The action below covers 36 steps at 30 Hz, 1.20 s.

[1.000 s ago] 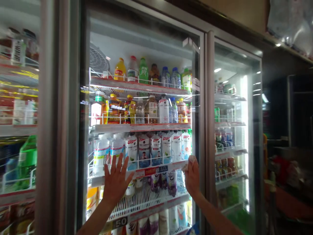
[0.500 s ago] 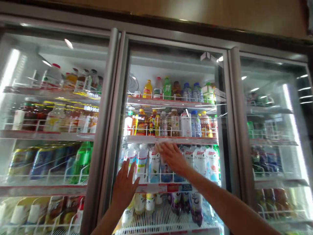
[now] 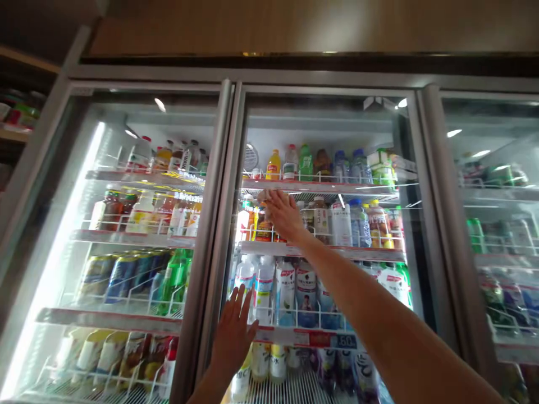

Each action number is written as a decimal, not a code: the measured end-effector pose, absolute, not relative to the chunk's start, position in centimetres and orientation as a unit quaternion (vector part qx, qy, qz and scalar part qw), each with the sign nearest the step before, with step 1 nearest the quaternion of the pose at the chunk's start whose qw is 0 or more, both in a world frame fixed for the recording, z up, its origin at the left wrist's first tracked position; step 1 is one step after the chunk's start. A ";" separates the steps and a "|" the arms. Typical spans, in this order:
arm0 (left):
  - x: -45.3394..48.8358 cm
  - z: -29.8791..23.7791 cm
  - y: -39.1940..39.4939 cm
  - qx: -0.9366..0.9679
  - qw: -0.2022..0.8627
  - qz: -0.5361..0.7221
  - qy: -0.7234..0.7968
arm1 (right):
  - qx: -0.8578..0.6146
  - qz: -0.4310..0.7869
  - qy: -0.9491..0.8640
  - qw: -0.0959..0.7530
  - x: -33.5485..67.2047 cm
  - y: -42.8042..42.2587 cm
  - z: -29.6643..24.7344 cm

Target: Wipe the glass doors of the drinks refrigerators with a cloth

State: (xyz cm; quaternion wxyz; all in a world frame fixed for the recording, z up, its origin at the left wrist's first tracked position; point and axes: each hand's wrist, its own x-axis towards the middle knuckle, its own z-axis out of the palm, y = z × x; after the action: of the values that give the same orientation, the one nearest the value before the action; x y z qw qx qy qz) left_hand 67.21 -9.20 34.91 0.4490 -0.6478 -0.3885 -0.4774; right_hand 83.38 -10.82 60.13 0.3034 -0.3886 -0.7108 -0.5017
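My right hand [image 3: 286, 213] is raised against the glass door [image 3: 320, 120] of the middle fridge section, in front of the second shelf of bottles. Under its fingertips a small, pale crumpled cloth [image 3: 264, 195] shows, mostly covered by the hand and slightly blurred. Lower and to the left, my left hand [image 3: 233, 328] has its fingers spread and palm toward the same door, near the door frame [image 3: 227, 224]. It holds nothing. Whether the left palm touches the glass is hard to tell.
Behind the glass, shelves carry bottled drinks, such as a green bottle [image 3: 305, 163] and white-labelled bottles [image 3: 286, 286]. A left door section [image 3: 138, 241] and a right one [image 3: 501, 224] flank the middle. Wooden panelling [image 3: 295, 28] runs above; another shelf [image 3: 19, 134] stands far left.
My right hand has moved up and to the left across the glass with the cloth. My left hand keeps about the same place on the door. The view has shifted leftward.
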 end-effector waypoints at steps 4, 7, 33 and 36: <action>66.9 34.9 -8.8 -0.650 0.459 -0.473 -0.377 | -0.296 -0.533 -0.760 0.227 82.1 -10.5 59.4; 66.9 34.7 -8.8 -0.648 0.463 -0.479 -0.370 | -0.216 -0.551 -0.792 0.146 81.9 -10.3 59.5; 68.7 47.0 -5.1 -0.612 0.441 -0.563 -0.339 | -0.433 -0.562 -0.525 0.470 99.6 -11.4 61.5; 68.7 47.2 -5.2 -0.612 0.443 -0.570 -0.324 | -0.462 -0.546 -0.448 0.536 100.6 -11.6 61.0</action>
State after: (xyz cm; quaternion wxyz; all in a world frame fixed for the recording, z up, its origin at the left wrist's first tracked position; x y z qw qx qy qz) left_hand 68.73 -5.24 47.20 0.4430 -0.6116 -0.3240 -0.5699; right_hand 100.61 -11.55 61.02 0.5360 -0.4623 -0.4481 -0.5461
